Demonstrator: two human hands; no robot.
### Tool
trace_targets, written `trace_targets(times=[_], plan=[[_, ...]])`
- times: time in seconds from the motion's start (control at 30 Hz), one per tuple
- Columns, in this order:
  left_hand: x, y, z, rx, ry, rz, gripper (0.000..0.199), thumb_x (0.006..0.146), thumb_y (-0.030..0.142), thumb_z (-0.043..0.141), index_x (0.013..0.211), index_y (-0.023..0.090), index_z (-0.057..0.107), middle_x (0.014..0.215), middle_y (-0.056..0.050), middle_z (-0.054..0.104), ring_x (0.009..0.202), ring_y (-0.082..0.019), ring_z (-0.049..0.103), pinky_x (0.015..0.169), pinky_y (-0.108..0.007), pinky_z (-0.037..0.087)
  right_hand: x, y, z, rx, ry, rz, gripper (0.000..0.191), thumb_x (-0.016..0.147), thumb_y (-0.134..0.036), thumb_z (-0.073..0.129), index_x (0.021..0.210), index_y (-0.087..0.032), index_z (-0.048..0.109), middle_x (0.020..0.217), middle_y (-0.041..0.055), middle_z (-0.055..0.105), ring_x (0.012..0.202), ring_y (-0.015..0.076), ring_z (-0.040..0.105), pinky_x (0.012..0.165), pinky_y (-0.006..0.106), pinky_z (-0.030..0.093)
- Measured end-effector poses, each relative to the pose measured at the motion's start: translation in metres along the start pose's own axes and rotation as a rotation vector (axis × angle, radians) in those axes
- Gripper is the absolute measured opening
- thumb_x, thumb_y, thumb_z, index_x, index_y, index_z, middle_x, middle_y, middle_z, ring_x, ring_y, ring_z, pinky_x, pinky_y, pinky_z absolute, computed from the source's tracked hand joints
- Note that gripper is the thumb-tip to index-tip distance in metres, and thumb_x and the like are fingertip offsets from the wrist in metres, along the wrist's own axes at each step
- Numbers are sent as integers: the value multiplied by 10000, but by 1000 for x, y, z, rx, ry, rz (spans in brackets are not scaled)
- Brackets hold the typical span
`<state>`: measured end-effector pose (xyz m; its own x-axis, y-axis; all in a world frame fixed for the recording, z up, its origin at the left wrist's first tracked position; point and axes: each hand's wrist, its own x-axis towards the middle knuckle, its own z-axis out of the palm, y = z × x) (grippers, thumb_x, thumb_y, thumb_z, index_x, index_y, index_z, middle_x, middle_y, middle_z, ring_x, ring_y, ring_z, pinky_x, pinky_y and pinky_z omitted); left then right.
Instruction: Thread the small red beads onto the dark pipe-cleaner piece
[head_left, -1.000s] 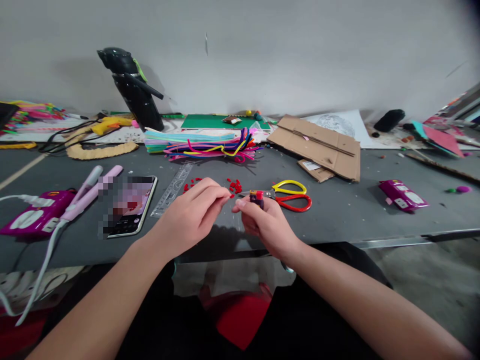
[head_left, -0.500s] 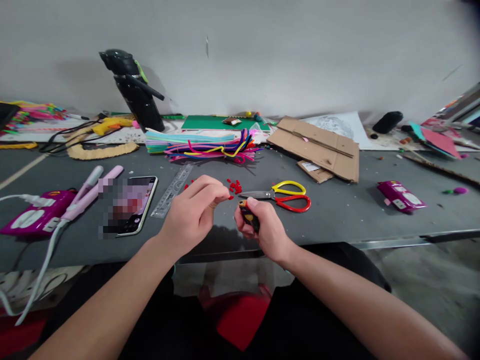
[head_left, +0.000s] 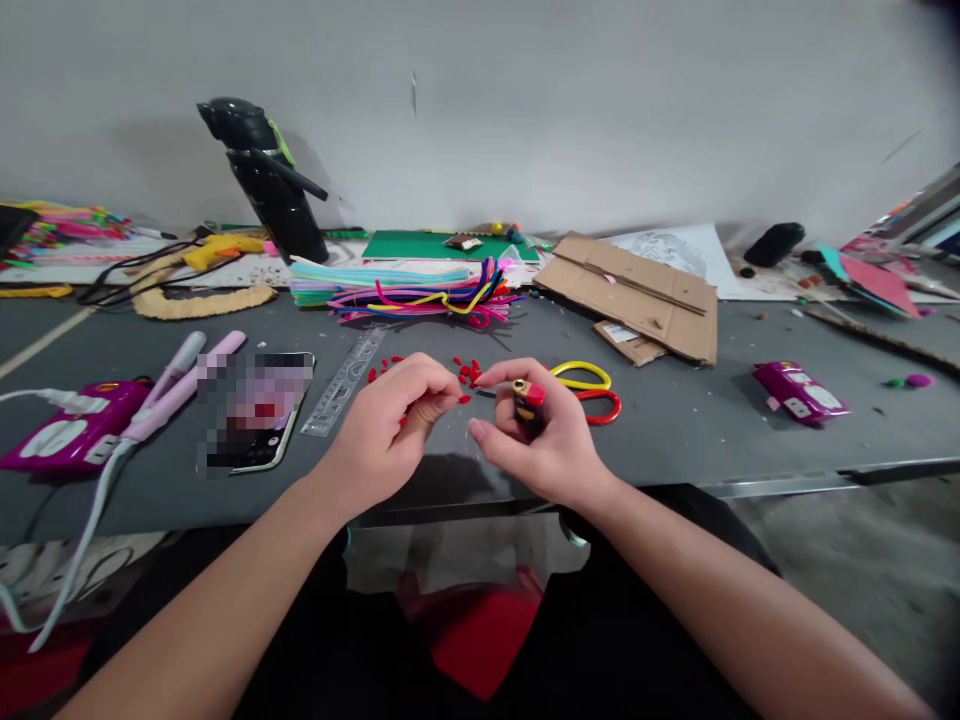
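While the right hand grips a lighter, the left hand pinches a small red piece; scissors lie at two o'clock of the lighter.

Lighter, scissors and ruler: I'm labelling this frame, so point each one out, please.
lighter (head_left: 529, 398): head view, on its red top, in the right hand (head_left: 544, 445).
scissors (head_left: 581, 376): head view, on the yellow handle loop.
ruler (head_left: 346, 380): head view, mid-length on the clear strip.
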<state>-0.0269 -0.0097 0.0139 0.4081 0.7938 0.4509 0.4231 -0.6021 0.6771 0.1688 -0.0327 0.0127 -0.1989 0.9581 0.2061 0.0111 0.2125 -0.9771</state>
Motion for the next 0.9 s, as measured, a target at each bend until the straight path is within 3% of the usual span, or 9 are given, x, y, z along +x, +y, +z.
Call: trace_targets(times=[0.2, 0.4, 0.6, 0.9], plan=[[2, 6, -2, -90, -127, -195, 203, 1011, 326, 488, 872, 201, 565, 777, 10, 571, 660, -110, 511, 584, -242, 412, 1, 0, -10, -195, -53, -84, 216, 866, -323, 686, 1060, -230, 666, 650, -45, 410, 541, 103, 302, 531, 275, 285], [3, 8, -2, -176, -194, -291, 224, 1001, 377, 513, 896, 196, 592, 744, 23, 561, 623, -97, 472, 546, -232, 367, 2, 2, -14, -319, -84, -153, 157, 905, -312, 641, 1015, -206, 676, 615, -51, 418, 522, 96, 332, 541, 263, 317], [4, 9, 1, -203, -178, -303, 218, 1001, 379, 521, 930, 190, 602, 783, 27, 571, 646, -88, 479, 568, -221, 367, 6, 6, -14, -327, -82, -230, 137, 844, -238, 680, 966, -183, 651, 607, -65, 414, 517, 82, 341, 522, 228, 329], [3, 5, 2, -186, -191, -237, 191, 999, 353, 527, 926, 193, 601, 807, 34, 572, 694, -91, 510, 622, -220, 413, 8, 6, -15, -390, -100, -227, 88, 832, -215, 671, 889, -169, 623, 645, -52, 505, 543, 73, 401, 556, 207, 372]])
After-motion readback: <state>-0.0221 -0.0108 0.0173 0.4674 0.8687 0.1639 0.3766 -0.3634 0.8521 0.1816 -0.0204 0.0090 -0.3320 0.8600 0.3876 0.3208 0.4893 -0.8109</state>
